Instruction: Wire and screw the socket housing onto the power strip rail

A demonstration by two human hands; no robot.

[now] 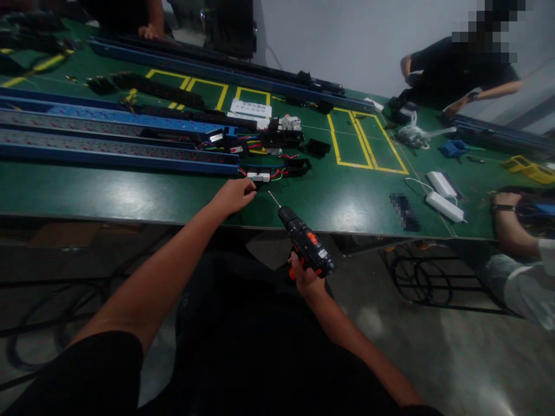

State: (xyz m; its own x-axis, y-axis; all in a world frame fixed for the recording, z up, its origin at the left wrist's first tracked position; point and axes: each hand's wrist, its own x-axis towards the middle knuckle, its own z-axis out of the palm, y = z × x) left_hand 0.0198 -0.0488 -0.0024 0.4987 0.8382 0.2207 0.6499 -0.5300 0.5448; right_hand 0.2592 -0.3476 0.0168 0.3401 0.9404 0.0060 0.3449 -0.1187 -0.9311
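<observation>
My right hand [307,279] is wrapped round the grip of a black and orange cordless drill [307,241], whose thin bit points up and left toward the wiring. At the table's front edge, my left hand [236,195] has its fingers curled together beside a white terminal block [258,177]; whatever they hold is too small to make out. Red, green and yellow wires run from the block to a black end piece [297,167]. A long blue metal rail [173,163] lies to the left, its end by the block.
More rails [208,69] lie across the green table [347,202]. At right are white adapters [444,206], a blurred dark object [405,212], a plastic bag [413,136], a blue holder [453,148] and yellow holders [529,169]. Other people are at the back and right.
</observation>
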